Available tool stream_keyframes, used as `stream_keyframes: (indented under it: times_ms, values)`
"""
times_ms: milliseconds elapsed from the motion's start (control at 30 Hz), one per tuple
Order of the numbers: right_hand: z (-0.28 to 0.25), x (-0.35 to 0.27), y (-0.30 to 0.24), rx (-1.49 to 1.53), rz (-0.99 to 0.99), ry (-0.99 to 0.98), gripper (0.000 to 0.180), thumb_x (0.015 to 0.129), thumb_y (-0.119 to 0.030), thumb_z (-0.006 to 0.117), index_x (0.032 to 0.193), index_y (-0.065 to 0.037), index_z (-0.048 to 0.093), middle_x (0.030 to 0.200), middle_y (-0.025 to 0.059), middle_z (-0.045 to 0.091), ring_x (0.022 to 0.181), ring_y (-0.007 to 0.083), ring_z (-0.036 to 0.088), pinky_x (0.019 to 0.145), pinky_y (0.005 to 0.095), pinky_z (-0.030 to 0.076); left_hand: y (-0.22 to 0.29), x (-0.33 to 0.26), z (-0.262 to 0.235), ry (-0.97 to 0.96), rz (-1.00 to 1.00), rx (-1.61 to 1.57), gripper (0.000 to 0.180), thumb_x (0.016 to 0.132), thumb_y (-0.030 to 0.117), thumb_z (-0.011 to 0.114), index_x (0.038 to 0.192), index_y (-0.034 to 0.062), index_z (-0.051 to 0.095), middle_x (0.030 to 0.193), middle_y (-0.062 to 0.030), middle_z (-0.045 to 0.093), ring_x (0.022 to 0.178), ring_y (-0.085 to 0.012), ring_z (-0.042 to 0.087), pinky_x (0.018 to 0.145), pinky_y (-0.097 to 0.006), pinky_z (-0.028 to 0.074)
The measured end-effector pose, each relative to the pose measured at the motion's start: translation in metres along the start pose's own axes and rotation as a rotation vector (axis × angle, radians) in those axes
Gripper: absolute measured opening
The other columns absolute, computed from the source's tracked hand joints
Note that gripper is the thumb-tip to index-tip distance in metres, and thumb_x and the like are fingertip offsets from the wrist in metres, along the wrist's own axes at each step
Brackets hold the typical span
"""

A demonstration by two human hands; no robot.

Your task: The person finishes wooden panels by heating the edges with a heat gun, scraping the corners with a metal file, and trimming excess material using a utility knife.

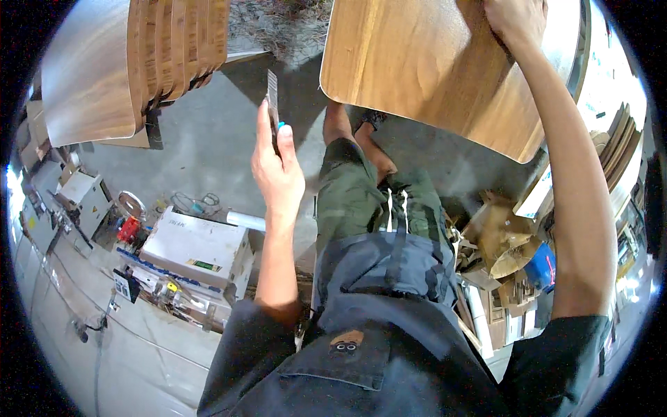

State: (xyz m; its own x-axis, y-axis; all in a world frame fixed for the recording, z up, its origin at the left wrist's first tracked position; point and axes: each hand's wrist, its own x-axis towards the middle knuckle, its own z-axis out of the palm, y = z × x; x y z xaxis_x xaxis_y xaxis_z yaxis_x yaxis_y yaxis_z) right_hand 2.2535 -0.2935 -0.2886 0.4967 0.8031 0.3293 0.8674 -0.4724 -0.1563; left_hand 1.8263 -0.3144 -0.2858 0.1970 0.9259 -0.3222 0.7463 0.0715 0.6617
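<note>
A box cutter with a long segmented blade (272, 89) and a touch of blue on its body points up from my left hand (278, 163), which is closed around it. Its blade is out in the open, touching nothing. My right hand (517, 24) is at the far part of a wood-grain board (417, 62) with rounded corners and a pale edge. The fingers seem to grip this board, though the picture's top edge cuts off part of them. The board spans the upper right, above my feet.
Several similar curved boards (87, 76) stand stacked at the upper left. A white box (191, 247) and tools lie at lower left, with cables near them. Cardboard scraps (511, 236) and a blue item (540, 266) are at the right. Shredded material (281, 28) lies at the top.
</note>
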Motion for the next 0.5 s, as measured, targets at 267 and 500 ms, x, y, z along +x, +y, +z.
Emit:
stream_keyframes:
  times_ms: [267,500]
  values:
    - [0.004,0.0,0.005,-0.019,-0.052,0.049,0.059,0.105,-0.047,0.066,0.151,-0.01,0.059,0.159,0.0209,0.053,0.149,0.042,0.046,0.124,0.0525,0.037,0.008,-0.026,0.016,-0.027,0.229,-0.071,0.052,0.114,0.036,0.058,0.15,-0.0006,0.057,0.135,-0.0273,0.07,0.122,-0.0458,0.069,0.103,-0.049,0.055]
    - [0.0,0.0,0.001,-0.01,-0.034,0.024,0.061,0.106,-0.048,0.064,0.153,-0.011,0.057,0.161,0.022,0.051,0.151,0.0424,0.044,0.125,0.0528,0.036,0.025,-0.019,0.013,-0.083,0.235,-0.053,0.055,0.113,0.035,0.061,0.15,-0.0045,0.058,0.139,-0.0268,0.07,0.128,-0.0413,0.069,0.11,-0.047,0.052]
